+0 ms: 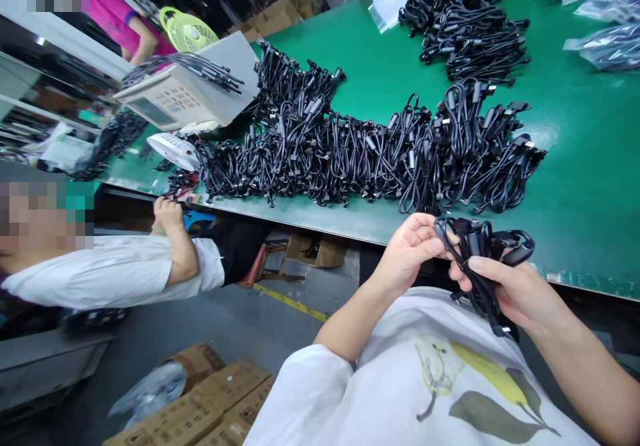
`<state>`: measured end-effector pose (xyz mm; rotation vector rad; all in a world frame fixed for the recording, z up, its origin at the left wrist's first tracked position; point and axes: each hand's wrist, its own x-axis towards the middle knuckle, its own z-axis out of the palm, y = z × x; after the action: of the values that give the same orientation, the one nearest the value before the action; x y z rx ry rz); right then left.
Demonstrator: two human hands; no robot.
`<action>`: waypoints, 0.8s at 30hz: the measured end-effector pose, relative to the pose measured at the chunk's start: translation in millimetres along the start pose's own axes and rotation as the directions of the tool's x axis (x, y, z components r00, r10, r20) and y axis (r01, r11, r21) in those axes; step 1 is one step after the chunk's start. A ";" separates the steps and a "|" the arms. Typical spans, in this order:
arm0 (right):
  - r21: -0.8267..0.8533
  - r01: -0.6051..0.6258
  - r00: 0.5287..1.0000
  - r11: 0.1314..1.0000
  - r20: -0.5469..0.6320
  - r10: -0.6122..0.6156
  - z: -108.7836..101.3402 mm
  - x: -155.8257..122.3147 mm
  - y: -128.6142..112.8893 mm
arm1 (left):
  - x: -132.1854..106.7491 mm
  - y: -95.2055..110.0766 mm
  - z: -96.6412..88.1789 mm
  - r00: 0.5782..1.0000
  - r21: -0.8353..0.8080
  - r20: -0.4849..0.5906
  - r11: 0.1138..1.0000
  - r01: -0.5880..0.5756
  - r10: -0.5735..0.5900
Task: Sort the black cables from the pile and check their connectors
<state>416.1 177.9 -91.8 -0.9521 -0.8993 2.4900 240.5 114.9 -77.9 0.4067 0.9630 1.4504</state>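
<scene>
My right hand (505, 286) is wrapped round a bunch of black cables (480, 253) with moulded connectors, held over the front edge of the bench. At the left end of that bunch, my left hand (415, 249) pinches one cable's connector between thumb and fingers. Part of the bunch hangs below my right hand, and its middle is hidden by the thumb. Just beyond my hands, a long row of coiled black cables (350, 159) lies on the green bench top (575, 166).
More black cable bundles (475, 39) and clear plastic bags (605, 43) lie at the far side. Left along the bench stand a beige device with a keypad (170, 99) and a green fan (189, 31). A co-worker in white (115, 269) sits to my left. Cardboard boxes (200, 406) stand on the floor.
</scene>
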 end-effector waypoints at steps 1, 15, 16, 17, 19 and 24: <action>0.004 0.006 1.000 1.000 -0.007 -0.006 0.6 0.4 -0.6 | 0.3 0.1 0.6 1.000 0.000 0.003 1.000 -0.003 0.003; -0.743 0.343 0.868 0.574 0.016 -0.497 -5.0 -9.7 -6.0 | 5.3 -2.0 -6.3 0.957 0.441 0.075 0.851 -0.284 0.280; -0.770 0.365 0.852 0.524 0.050 -0.521 -5.7 -10.9 -6.7 | 6.3 -1.5 -7.4 0.955 0.457 0.096 0.840 -0.292 0.280; -0.784 0.379 0.842 0.491 0.071 -0.535 -6.0 -11.6 -7.5 | 7.3 -1.2 -8.3 0.953 0.463 0.113 0.834 -0.300 0.281; -0.796 0.393 0.831 0.460 0.093 -0.548 -5.5 -11.9 -9.2 | 9.4 -1.4 -9.4 0.948 0.461 0.136 0.829 -0.316 0.287; -0.795 0.393 0.835 0.462 0.097 -0.542 -4.7 -9.7 -12.5 | 12.7 -3.5 -8.5 0.947 0.426 0.148 0.846 -0.321 0.286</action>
<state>427.2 184.5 -81.6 -0.9308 -1.9797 1.4391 234.4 123.7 -89.4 0.9878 1.2083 1.4736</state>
